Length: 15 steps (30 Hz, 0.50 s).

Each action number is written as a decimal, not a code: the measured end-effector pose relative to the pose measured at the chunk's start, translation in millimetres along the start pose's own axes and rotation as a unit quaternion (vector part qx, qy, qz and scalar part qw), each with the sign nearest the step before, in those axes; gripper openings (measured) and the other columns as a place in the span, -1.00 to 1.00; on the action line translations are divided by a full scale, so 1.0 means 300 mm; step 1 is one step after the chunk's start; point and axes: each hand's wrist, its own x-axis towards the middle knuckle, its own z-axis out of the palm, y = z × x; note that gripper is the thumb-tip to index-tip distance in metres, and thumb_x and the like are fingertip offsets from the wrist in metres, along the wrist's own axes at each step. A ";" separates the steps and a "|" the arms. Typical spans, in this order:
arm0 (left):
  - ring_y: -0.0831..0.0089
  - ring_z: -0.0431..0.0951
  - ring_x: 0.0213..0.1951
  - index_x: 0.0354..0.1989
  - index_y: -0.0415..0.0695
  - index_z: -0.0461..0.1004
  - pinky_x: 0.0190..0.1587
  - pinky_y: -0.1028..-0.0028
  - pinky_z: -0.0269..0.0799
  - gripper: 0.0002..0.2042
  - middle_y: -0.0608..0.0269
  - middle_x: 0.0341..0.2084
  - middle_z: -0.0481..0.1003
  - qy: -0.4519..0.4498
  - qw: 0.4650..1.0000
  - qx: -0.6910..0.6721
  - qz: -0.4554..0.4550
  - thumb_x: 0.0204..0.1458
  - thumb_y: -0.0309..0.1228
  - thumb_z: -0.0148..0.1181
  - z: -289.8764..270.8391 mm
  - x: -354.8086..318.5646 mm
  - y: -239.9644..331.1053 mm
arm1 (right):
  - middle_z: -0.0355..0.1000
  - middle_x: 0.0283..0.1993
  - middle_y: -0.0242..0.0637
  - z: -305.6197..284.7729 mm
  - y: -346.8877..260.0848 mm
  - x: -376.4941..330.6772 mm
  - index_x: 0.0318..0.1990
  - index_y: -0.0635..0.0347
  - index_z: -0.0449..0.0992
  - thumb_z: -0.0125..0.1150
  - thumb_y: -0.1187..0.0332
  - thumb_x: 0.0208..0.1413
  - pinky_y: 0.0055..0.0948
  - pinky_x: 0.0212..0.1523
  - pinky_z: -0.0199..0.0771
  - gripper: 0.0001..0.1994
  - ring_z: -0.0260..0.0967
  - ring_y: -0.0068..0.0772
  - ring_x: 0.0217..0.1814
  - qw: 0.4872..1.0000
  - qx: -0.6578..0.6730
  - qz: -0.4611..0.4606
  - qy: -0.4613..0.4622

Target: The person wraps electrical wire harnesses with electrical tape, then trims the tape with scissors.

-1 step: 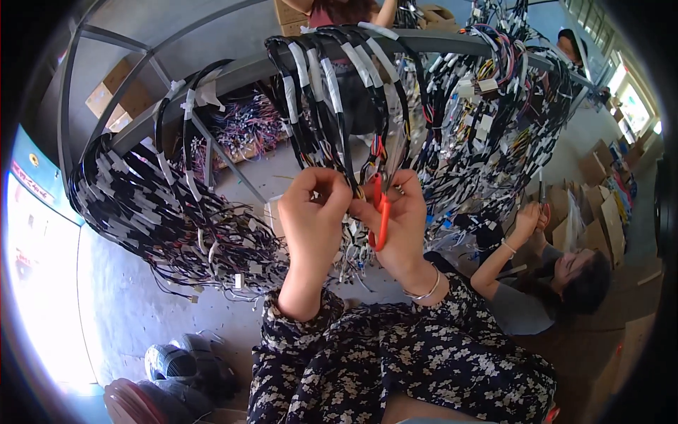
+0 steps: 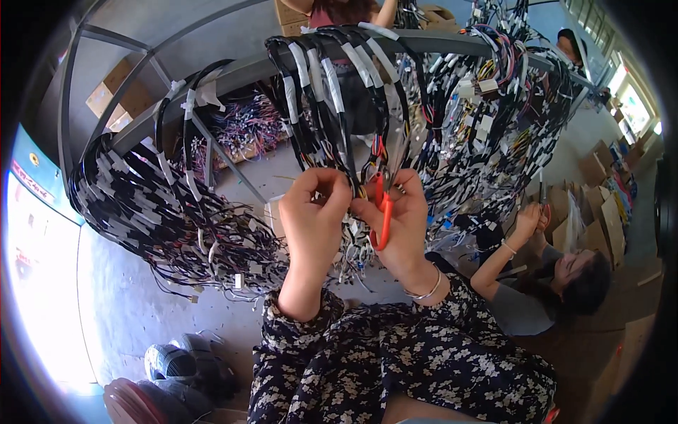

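Centrally, both hands work at chest height under a grey metal rack bar that arcs across the upper frame. Left hand: fingers curled shut, pinching a strand of the black wire harness, which is looped over the bar and bound at intervals with white tape; the pinch seems to hold the loose end taut and still. Right hand: closed around orange-handled snips, blades pointing up toward the pinched strand just beside the left fingertips. Harness hangs from the bar, so its ends drop straight into reach.

More harness bundles drape at left of frame, and a mixed-colour mass hangs at upper right. No work surface visible; everything hangs over a grey concrete floor. Rolls of tape or wire lie at lower left. Cardboard boxes sit at upper left. A second person sits at right of frame, one hand raised into the hanging wires. Bright daylight enters at far left.
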 end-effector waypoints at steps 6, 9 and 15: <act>0.62 0.52 -0.40 -0.10 -0.32 0.57 -0.37 0.62 0.40 -0.78 0.27 -0.40 0.57 -0.079 0.995 -0.061 0.015 0.06 -0.57 0.25 -0.018 -0.012 0.024 | 0.51 -0.19 -0.19 -0.012 -0.003 -0.002 -0.06 0.23 0.19 0.32 0.71 0.04 -0.58 -0.13 0.57 -0.57 0.51 -0.53 -0.17 0.998 0.054 -0.003 0.009; 0.69 0.47 -0.46 -0.15 -0.31 0.59 -0.44 0.67 0.34 -0.84 0.30 -0.40 0.56 -0.082 0.996 0.010 0.031 0.10 -0.58 0.21 -0.022 0.005 0.039 | 0.51 -0.20 -0.20 -0.008 -0.003 -0.007 -0.05 0.22 0.19 0.30 0.71 0.05 -0.58 -0.13 0.56 -0.57 0.50 -0.54 -0.16 0.999 0.051 -0.008 0.012; 0.68 0.44 -0.48 -0.28 -0.31 0.57 -0.45 0.61 0.31 -0.91 0.31 -0.47 0.54 -0.020 0.975 0.158 0.153 0.09 -0.56 0.22 0.014 -0.016 0.044 | 0.51 -0.20 -0.25 -0.033 0.000 -0.012 0.00 0.19 0.19 0.26 0.68 0.10 -0.64 -0.14 0.47 -0.59 0.47 -0.60 -0.17 0.997 0.068 0.003 0.028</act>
